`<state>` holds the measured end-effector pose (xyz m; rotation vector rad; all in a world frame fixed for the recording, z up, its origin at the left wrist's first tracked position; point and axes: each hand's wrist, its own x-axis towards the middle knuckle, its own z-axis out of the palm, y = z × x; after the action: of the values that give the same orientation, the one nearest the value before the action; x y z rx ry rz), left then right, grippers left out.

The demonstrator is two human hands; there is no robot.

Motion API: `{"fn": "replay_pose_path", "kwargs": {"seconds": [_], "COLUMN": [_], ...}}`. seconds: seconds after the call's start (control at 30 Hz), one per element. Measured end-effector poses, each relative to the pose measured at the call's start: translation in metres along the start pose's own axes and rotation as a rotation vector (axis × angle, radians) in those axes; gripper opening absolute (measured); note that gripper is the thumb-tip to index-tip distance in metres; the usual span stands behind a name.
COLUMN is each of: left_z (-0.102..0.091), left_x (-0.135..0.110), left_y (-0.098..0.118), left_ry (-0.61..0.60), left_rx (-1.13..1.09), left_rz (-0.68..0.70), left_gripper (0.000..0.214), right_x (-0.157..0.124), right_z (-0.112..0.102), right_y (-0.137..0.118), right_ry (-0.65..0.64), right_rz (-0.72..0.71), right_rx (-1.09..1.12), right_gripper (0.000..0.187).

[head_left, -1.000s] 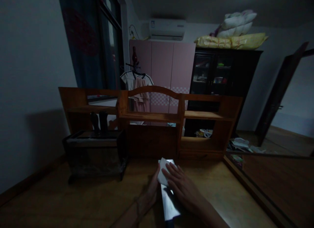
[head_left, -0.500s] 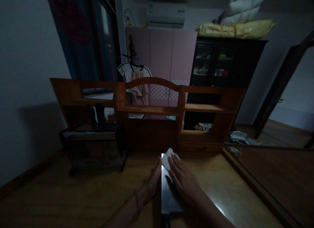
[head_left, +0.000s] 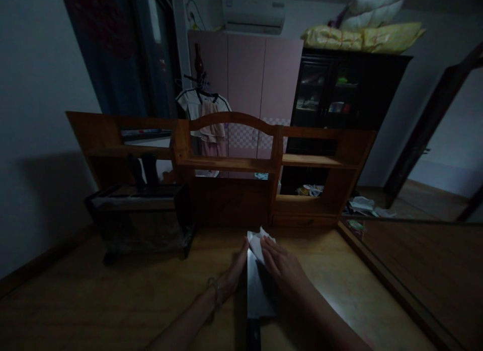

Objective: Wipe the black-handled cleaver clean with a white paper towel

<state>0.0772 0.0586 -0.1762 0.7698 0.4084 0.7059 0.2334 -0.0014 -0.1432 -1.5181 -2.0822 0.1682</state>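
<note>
A broad steel cleaver lies flat on the wooden desk, blade pointing away from me, its dark handle at the bottom edge. My right hand presses flat on a white tissue at the blade's far end, fingers stretched out. My left hand rests edge-on against the blade's left side, fingers straight.
A wooden shelf unit stands at the back of the desk. A dark rack holding dark-handled items sits at the left. Behind are a pink wardrobe and a black cabinet. The room is dim.
My right hand has slid the tissue along the blade away from me, toward its far end. The camera has tilted a little, so the hands sit higher in view.
</note>
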Motion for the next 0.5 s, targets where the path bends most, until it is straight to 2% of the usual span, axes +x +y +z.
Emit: {"fn": "replay_pose_path", "kwargs": {"seconds": [0.13,0.3,0.43,0.5], "left_z": [-0.0021,-0.0023,-0.0063,-0.0102], "left_x": [-0.0039,-0.0034,0.001,0.0034], "left_y": [-0.0008,-0.003,-0.0051,-0.006], "left_ry": [0.024,-0.004,0.063,0.075], "left_rx": [0.092,0.079,0.199,0.274], "left_rz": [-0.035,-0.068,0.026,0.099], "left_gripper": [0.066,0.07,0.059,0.053], "right_x": [0.0002,-0.001,-0.0017,-0.0011], "right_z": [0.0024,0.0051,0.0088,0.0001], "right_y": [0.0043,-0.0029,-0.0022,0.0], "right_ry": [0.057,0.103,0.135,0.141], "right_rz": [0.049,0.041,0.046,0.018], "right_rx": [-0.096,-0.129,-0.08,-0.024], "right_gripper": [0.047,0.042,0.041,0.039]}}
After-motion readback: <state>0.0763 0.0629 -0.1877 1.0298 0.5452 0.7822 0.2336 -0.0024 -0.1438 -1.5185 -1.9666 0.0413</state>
